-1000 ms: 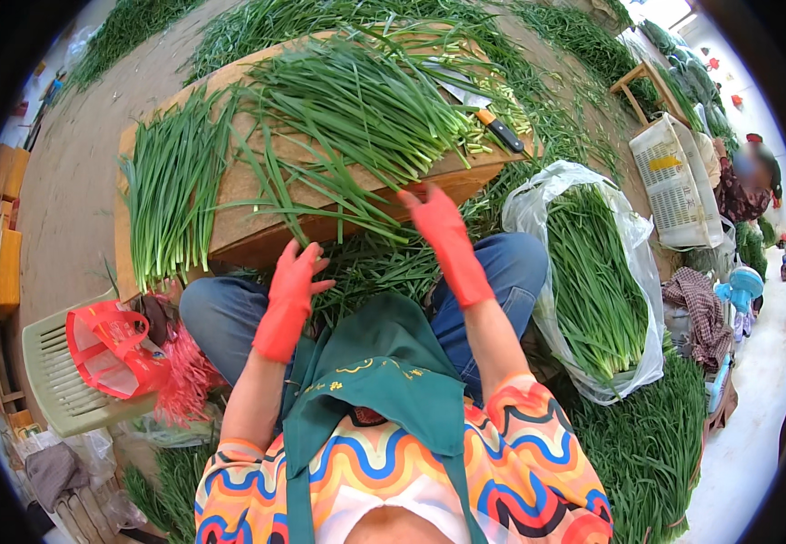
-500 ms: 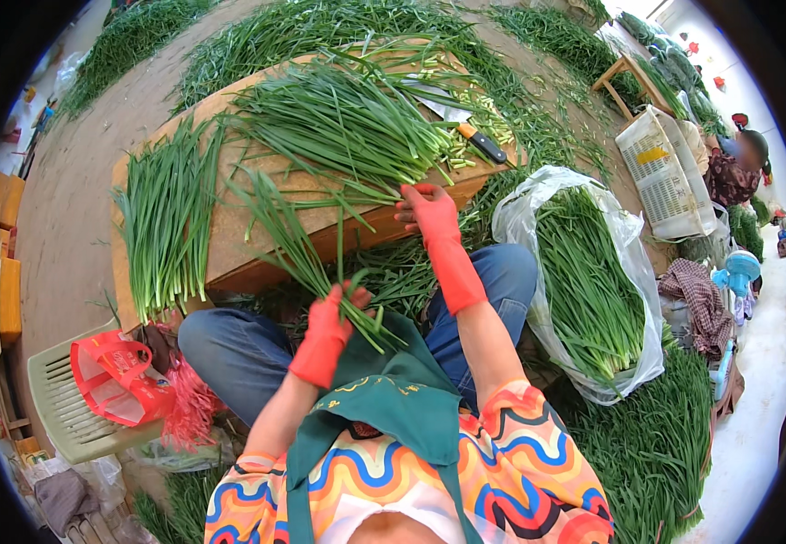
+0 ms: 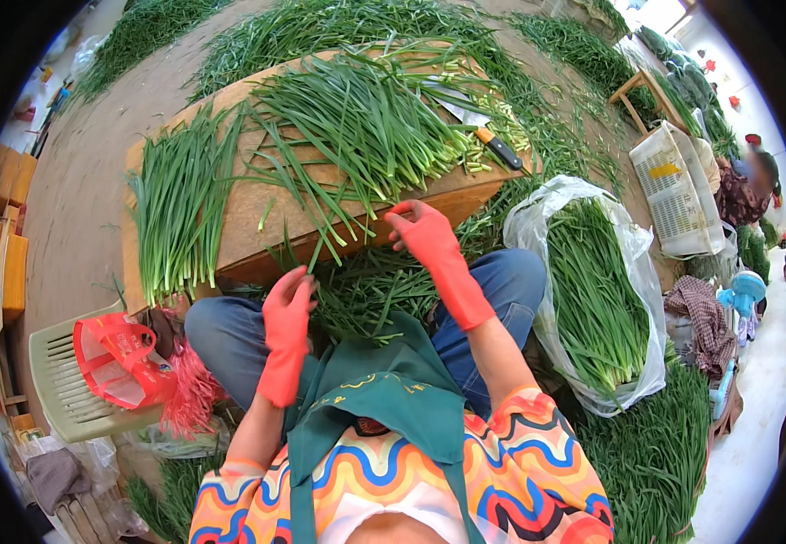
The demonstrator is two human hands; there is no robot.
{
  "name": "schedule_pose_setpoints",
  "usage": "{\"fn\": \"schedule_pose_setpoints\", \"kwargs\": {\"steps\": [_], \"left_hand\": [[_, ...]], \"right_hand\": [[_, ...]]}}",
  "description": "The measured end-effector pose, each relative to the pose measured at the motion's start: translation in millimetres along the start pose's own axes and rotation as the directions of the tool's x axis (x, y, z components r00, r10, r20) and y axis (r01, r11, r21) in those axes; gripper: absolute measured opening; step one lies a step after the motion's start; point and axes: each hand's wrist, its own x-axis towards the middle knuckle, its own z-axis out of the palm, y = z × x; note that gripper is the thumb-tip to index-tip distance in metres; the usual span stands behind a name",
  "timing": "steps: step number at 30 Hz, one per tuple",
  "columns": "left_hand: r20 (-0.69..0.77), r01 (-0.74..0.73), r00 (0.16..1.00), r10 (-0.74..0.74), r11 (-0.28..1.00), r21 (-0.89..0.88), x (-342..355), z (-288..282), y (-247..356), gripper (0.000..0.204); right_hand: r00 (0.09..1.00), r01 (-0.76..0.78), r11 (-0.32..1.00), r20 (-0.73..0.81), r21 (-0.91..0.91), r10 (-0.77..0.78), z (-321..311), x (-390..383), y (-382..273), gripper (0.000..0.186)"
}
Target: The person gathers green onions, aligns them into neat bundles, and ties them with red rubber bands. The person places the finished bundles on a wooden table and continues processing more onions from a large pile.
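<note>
My left hand, in a red rubber glove, has its fingers loosely apart at the near edge of the wooden board, by a few dangling green leaves. My right hand, also gloved, hovers at that edge further right, fingers spread and slightly bent, below a large heap of long chive-like greens. A neater bundle lies on the board's left part. An orange-and-black-handled knife rests at the right among short cut stem ends. Loose leaves lie between my knees.
A plastic bag of greens is by my right knee; a green stool with a red bag is at left. A white crate and a co-worker are at right; more greens cover the floor around.
My left hand held loose leaves over my lap half a second ago; it has let them go and moved up-left toward the board. My right hand has dropped slightly from the heap.
</note>
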Motion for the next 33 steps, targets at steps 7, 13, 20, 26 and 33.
{"fn": "schedule_pose_setpoints", "kwargs": {"steps": [7, 13, 20, 26, 33], "left_hand": [[0.234, -0.4, 0.916, 0.326, 0.791, 0.463, 43.7, 67.1, 39.7, 0.027], [0.397, 0.155, 0.885, -0.243, 0.958, 0.241, 10.0, 42.3, 20.8, 0.034], [0.417, 0.344, 0.877, -0.239, 0.918, -0.198, 27.0, 32.6, 27.2, 0.033], [0.469, 0.442, 0.842, -0.267, 0.84, -0.315, 26.5, 21.9, 15.3, 0.039], [0.325, 0.375, 0.902, -0.284, 0.888, -0.267, 11.4, -11.8, 13.3, 0.036]], "right_hand": [[0.993, 0.118, 0.991, -0.008, -0.059, -0.119, 11.3, 40.2, -14.6, 0.024], [0.982, 0.024, 0.99, 0.183, 0.136, -0.049, -15.7, 4.1, -15.4, 0.021], [0.996, 0.028, 0.998, 0.082, -0.055, -0.024, 14.0, -25.2, -12.8, 0.023], [0.98, 0.169, 0.69, 0.046, -0.704, -0.193, 17.3, 37.8, 0.3, 0.028], [0.993, -0.043, 0.967, 0.119, 0.251, 0.013, -29.2, -10.7, 3.2, 0.027]]}}
